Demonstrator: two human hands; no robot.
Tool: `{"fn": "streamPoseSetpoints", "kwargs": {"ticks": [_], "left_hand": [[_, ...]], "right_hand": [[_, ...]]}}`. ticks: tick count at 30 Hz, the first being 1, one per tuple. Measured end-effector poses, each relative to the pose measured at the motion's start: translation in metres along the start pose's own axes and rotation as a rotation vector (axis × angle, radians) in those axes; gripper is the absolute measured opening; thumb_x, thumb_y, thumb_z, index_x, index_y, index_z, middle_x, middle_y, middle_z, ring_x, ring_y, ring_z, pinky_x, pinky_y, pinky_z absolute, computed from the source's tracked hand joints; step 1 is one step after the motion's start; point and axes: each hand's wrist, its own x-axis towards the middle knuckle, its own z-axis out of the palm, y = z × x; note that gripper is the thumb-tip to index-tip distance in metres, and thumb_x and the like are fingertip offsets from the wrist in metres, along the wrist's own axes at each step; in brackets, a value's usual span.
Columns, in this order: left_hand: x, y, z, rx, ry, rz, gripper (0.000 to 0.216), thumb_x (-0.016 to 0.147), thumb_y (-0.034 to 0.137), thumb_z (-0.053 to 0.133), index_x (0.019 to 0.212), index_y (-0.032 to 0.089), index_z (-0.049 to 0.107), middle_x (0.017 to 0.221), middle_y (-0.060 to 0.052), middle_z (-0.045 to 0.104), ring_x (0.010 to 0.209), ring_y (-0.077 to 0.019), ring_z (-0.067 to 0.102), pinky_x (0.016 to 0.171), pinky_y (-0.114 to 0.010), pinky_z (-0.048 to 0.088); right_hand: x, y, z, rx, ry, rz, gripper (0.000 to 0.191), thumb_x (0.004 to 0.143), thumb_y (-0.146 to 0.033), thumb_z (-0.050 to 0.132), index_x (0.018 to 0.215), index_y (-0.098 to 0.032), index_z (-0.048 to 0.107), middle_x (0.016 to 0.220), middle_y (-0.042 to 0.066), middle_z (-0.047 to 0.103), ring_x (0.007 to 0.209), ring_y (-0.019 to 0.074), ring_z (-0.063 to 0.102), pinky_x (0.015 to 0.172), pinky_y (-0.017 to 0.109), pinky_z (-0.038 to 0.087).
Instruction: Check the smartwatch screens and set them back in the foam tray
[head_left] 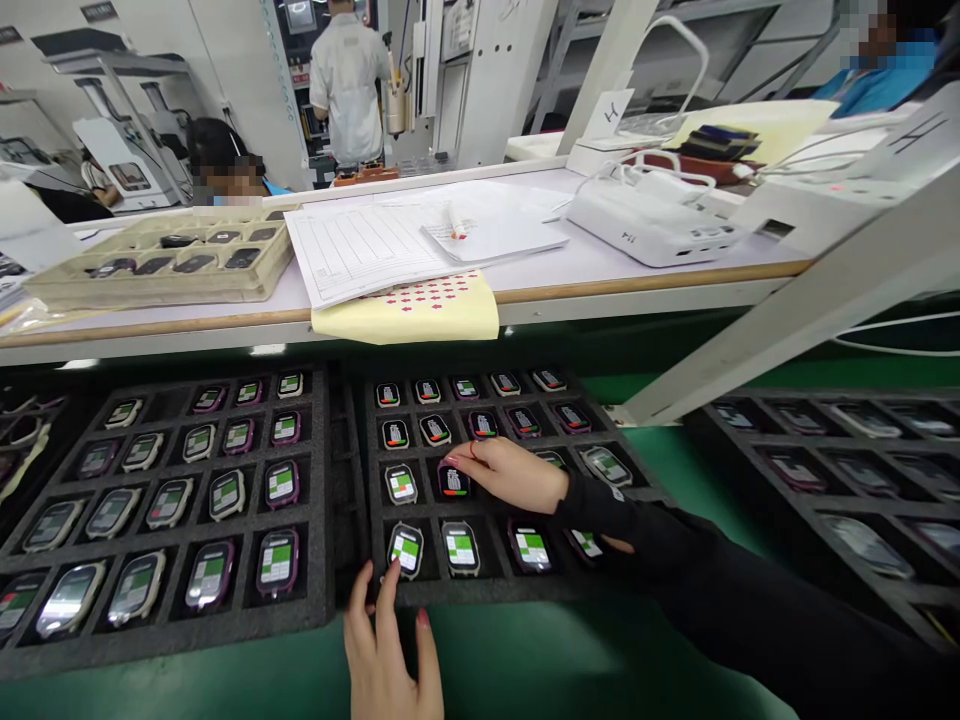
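Note:
Two black foam trays lie side by side on a green belt, the middle tray [352, 480] and the left tray [315, 610], each holding several smartwatch bodies with lit screens. My right hand [514, 472] reaches across the middle tray in a black sleeve. Its fingertips pinch a watch [453, 481] with a dark screen in the third row. My left hand [390, 650] rests at the near edge of that tray, fingers spread, the forefinger touching a watch [406, 549] with a green and white screen.
A third black tray [825, 510] lies to the right. A raised bench behind carries a beige tray [161, 285] of dark watches, paper forms [360, 250], a yellow sheet [409, 312] and a white box [652, 225]. A slanted white frame post [787, 310] crosses on the right. Other people work behind.

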Motion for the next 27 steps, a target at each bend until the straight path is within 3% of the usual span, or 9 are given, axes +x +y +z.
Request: {"fn": "streamPoseSetpoints", "kwargs": {"ticks": [6,11,16,21,27], "left_hand": [[0.000,-0.004,0.002,0.006,0.069,0.096,0.038,0.101,0.033,0.042,0.131,0.023,0.062,0.142,-0.017,0.051,0.129,-0.0356,0.052,0.102,-0.056,0.048],[0.000,-0.006,0.002,0.002,0.077,0.120,0.037,0.101,0.030,0.043,0.132,0.023,0.061,0.141,-0.016,0.050,0.129,-0.0346,0.051,0.102,-0.056,0.047],[0.000,-0.003,0.002,0.011,0.036,0.056,0.038,0.101,0.032,0.041,0.133,0.025,0.061,0.143,-0.016,0.049,0.129,-0.0362,0.051,0.096,-0.056,0.051],[0.000,-0.004,0.003,0.017,0.015,0.003,0.040,0.101,0.036,0.040,0.132,0.026,0.062,0.143,-0.015,0.049,0.127,-0.0373,0.053,0.090,-0.052,0.055],[0.000,-0.003,0.003,0.013,0.006,-0.004,0.039,0.101,0.037,0.040,0.132,0.027,0.062,0.144,-0.015,0.048,0.127,-0.0374,0.053,0.091,-0.055,0.054]], "right_hand": [[-0.002,0.006,-0.006,0.115,0.042,0.082,0.045,0.099,-0.054,0.048,0.091,-0.018,0.074,0.058,0.000,0.060,0.061,0.0219,0.061,0.061,0.031,0.048],[-0.003,0.010,-0.010,0.250,0.065,0.148,0.041,0.094,-0.055,0.055,0.086,-0.018,0.071,0.055,-0.002,0.055,0.056,0.0194,0.057,0.054,0.029,0.047],[-0.004,0.008,-0.008,0.478,0.015,0.224,0.043,0.093,-0.059,0.057,0.092,-0.017,0.066,0.067,0.003,0.064,0.055,0.0200,0.064,0.046,0.029,0.054],[-0.007,-0.003,-0.007,0.723,-0.047,0.224,0.047,0.098,-0.061,0.048,0.113,-0.017,0.058,0.089,0.011,0.071,0.081,0.0278,0.075,0.058,0.037,0.065],[-0.010,-0.005,-0.010,0.791,-0.066,0.091,0.066,0.078,-0.056,0.079,0.126,-0.019,0.051,0.108,0.011,0.066,0.095,0.0283,0.071,0.070,0.041,0.066]]}}
